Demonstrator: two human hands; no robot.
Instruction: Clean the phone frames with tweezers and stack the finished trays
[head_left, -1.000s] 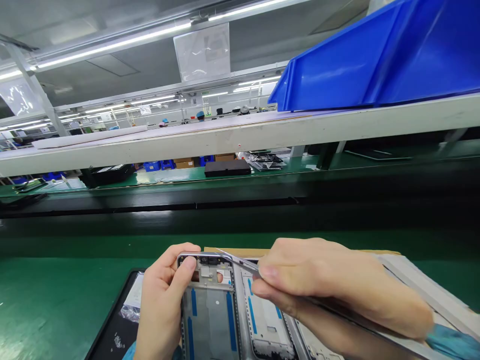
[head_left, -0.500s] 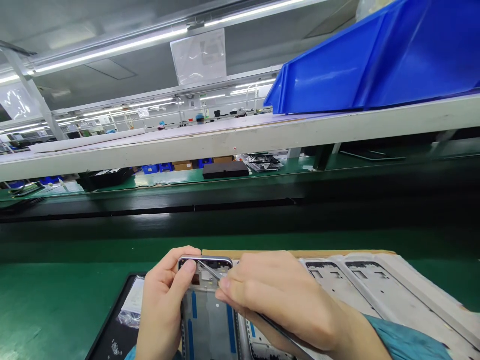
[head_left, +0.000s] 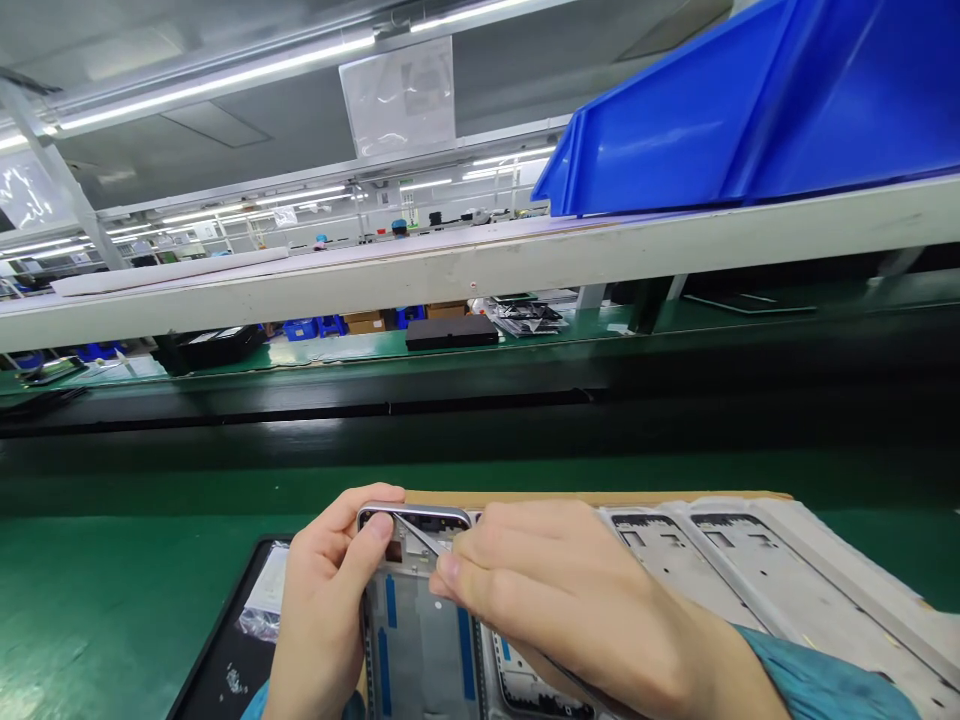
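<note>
My left hand (head_left: 330, 590) is closed around the upper left side of a phone frame (head_left: 424, 640), its thumb on the top corner. The frame stands tilted toward me, with a silver rim and blue strips inside. In my right hand (head_left: 570, 600) is a pair of slim metal tweezers (head_left: 418, 533). Their tip reaches the inside of the frame's top edge, close to my left thumb. The tweezers' rear end runs out below my right palm, partly hidden. Further phone frames (head_left: 679, 560) lie in a white tray (head_left: 847, 560) under and right of my right hand.
A black tray (head_left: 217, 640) with a clear plastic bag (head_left: 266, 600) and small clear bits is at my left on the green table (head_left: 97, 590). Beyond runs a dark conveyor belt (head_left: 300, 440). Overhead, a white shelf (head_left: 450, 275) bears a blue bin (head_left: 675, 130).
The view has tilted down slightly. Both hands hold nearly the same pose, the tweezers' tip still at the top edge of the phone frame.
</note>
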